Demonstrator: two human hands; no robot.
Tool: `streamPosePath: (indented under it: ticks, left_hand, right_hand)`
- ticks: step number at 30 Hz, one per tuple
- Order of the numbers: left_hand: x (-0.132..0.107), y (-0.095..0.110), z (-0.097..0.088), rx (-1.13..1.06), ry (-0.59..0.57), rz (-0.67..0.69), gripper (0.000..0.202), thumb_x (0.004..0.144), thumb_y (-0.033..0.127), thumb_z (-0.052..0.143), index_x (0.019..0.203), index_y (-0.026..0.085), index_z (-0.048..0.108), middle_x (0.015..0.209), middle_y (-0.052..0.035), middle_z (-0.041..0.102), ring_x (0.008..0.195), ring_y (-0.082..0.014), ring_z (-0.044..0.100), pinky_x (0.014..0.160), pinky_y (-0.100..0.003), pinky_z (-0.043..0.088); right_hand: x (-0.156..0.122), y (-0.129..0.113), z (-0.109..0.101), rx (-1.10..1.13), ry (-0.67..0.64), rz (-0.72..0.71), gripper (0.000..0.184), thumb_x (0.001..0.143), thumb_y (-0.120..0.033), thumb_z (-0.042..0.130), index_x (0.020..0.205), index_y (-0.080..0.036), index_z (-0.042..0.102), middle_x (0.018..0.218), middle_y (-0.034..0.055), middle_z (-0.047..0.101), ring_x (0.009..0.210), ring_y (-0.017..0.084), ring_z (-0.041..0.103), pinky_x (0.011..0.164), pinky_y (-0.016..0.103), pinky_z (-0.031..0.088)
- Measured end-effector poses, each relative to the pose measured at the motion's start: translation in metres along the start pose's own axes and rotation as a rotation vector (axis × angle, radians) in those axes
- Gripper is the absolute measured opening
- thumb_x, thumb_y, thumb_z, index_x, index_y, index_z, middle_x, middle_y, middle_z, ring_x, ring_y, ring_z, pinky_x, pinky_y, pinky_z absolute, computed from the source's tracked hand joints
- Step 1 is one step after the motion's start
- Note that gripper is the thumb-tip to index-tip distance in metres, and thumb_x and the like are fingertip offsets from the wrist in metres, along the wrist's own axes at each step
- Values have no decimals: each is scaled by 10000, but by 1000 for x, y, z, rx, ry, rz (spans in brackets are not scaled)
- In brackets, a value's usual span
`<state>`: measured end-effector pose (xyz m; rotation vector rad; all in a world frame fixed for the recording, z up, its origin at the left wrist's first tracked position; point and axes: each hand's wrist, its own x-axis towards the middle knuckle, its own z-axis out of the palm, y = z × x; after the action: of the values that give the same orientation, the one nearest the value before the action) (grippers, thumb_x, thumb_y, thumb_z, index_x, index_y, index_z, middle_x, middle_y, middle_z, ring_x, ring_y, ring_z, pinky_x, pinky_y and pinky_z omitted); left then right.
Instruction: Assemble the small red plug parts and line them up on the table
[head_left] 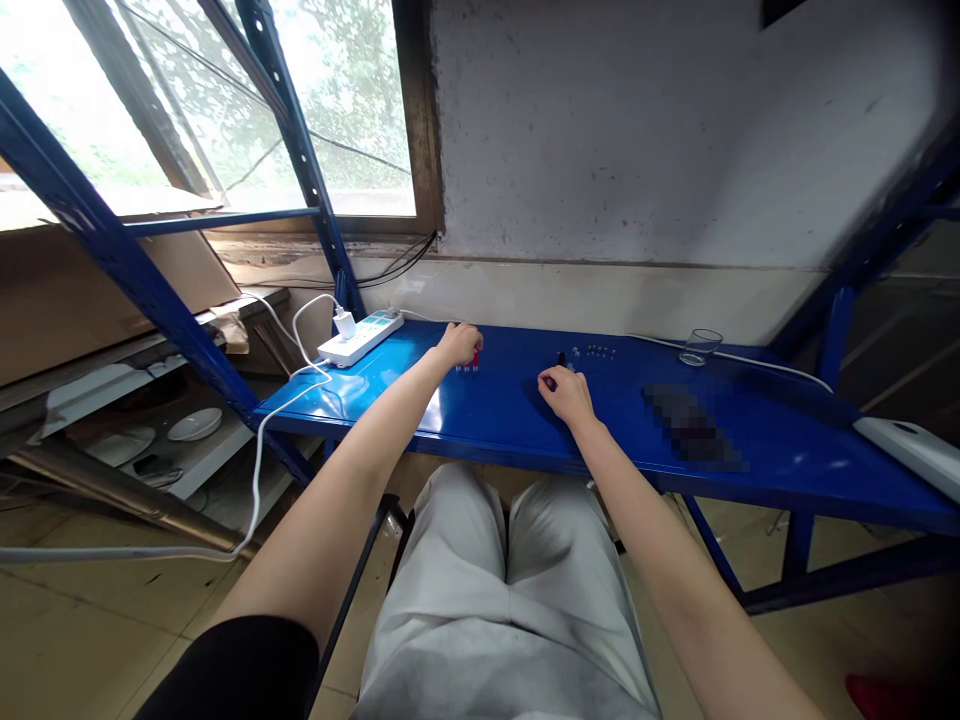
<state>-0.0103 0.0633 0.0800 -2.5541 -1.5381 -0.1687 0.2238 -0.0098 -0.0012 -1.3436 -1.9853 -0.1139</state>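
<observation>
My left hand (pixel 460 344) reaches to the back left of the blue table, fingers pinched down at a small red piece (pixel 475 357) with a pale lower end. It stands in a short row of similar little pieces, partly hidden by the fingers. My right hand (pixel 568 393) rests low over the table's middle, closed in a pinch; what it holds, if anything, is too small to make out. Just behind it stands a small black piece (pixel 561 358). Several tiny shiny pieces (pixel 601 351) lie in rows farther right.
The blue table (pixel 510 420) runs along the wall. At its left is a white power strip (pixel 361 338) with a plugged-in charger and cables. Rightward lie a clear glass (pixel 700 347), a blurred dark object (pixel 691 428) and a white device (pixel 911 450). Blue posts frame the table.
</observation>
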Motion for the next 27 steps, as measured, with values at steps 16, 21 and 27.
streamPosePath:
  ticks: [16,21,27]
  left_hand:
    - [-1,1,-1,-48,45,8,243,752,208,545,972,178,643,1037,-93,628,1039,-263,501,862,-373,330]
    - [-6,27,-5,-167,278,89,288,847,238,417,1060,185,603,1075,-92,606,1047,-235,507,887,-373,332]
    - [-10,87,13,-217,234,254,397,878,253,339,1251,194,463,1242,-97,517,1099,-234,472,891,-372,351]
  right_hand:
    - [-1,-5,-5,21,32,37,229,830,-283,404,743,-187,594,719,53,597,668,168,534,658,300,316]
    - [-2,-4,-12,24,225,221,253,830,-290,376,743,-173,583,726,63,594,680,174,523,637,291,333]
    - [-4,7,-15,-74,227,562,266,811,-247,365,853,-146,608,870,121,625,856,243,531,741,360,363]
